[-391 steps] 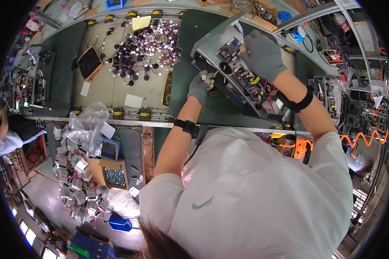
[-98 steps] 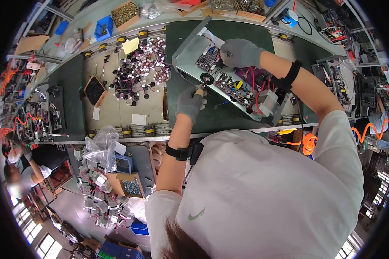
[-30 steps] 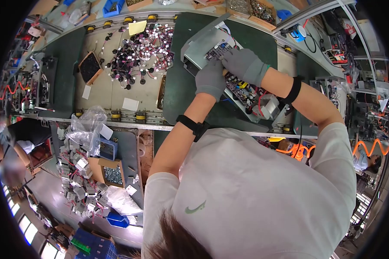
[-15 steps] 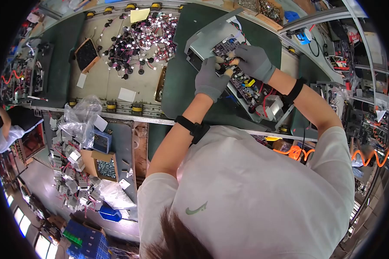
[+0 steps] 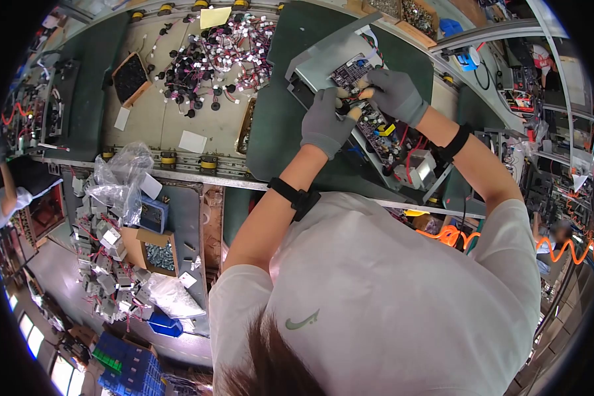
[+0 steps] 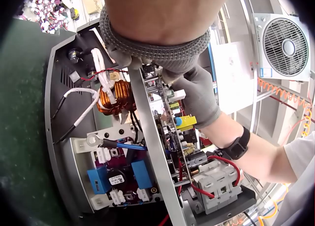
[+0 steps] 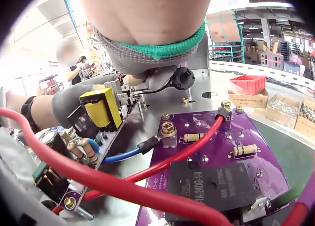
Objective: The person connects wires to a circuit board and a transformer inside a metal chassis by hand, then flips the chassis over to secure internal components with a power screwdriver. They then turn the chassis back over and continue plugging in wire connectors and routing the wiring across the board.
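Observation:
Both gloved hands, with bare fingertips, meet over an opened metal equipment case [image 5: 313,63] lying aslant on the dark green mat. My left hand [image 5: 323,124] bends its fingers at the near edge of the upright circuit board [image 6: 170,122]. From the far side my right hand [image 5: 395,96] brings thumb and finger together beside it. In the right wrist view a round black part [image 7: 183,78] trails a thin black wire toward white connectors; both hands pinch at this wire, fingertips partly hidden. Below lie a purple board [image 7: 177,152] and a yellow transformer [image 7: 101,110].
Left of the mat lies a heap of wired black parts [image 5: 211,63] beside a box of black pieces [image 5: 131,79]. Thick red cables [image 7: 147,196] cross the case. Screw boxes [image 5: 419,16] stand behind. Grey wired units [image 5: 112,264] are piled at lower left.
The left hand, earlier at the case's near edge by the round black part, has moved inward to meet the right hand. Over the last half second both hands stay together, fingers shifting slightly.

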The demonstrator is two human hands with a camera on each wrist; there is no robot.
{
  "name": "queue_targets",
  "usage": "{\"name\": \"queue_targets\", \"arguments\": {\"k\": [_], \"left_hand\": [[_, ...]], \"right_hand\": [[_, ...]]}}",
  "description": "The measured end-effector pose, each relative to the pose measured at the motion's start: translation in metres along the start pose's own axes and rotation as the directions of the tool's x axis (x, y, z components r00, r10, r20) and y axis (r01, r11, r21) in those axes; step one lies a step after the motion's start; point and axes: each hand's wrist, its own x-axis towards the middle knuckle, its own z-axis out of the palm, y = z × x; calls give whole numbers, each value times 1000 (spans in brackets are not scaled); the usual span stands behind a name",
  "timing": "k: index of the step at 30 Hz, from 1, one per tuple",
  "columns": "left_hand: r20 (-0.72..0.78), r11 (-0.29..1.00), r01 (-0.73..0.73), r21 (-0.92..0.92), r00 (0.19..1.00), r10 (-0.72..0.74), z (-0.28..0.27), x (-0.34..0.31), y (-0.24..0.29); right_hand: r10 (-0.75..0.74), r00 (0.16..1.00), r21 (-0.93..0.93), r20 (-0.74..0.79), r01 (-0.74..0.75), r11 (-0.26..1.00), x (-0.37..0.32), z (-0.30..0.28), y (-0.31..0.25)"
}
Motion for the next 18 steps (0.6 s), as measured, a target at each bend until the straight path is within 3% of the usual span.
{"name": "queue_targets", "arguments": {"k": [9,12,14,18], "left_hand": [[38,1000,3,8,999,-3,-2,1,-1],[17,1000,-14,12,1000,14,0,0,1],[35,998,-7,59,999,5,0,0,1],[55,993,-44,113,998,38,-2,-2,4]], "right_hand": [[34,994,84,101,-43,996,2,-1,6],[17,998,-11,55,-17,1000,-1,-2,2],[-95,993,-256,70,110,960,-6,-3,-4],[-135,986,-416,99,164,895,-8,-5,-18]]}}
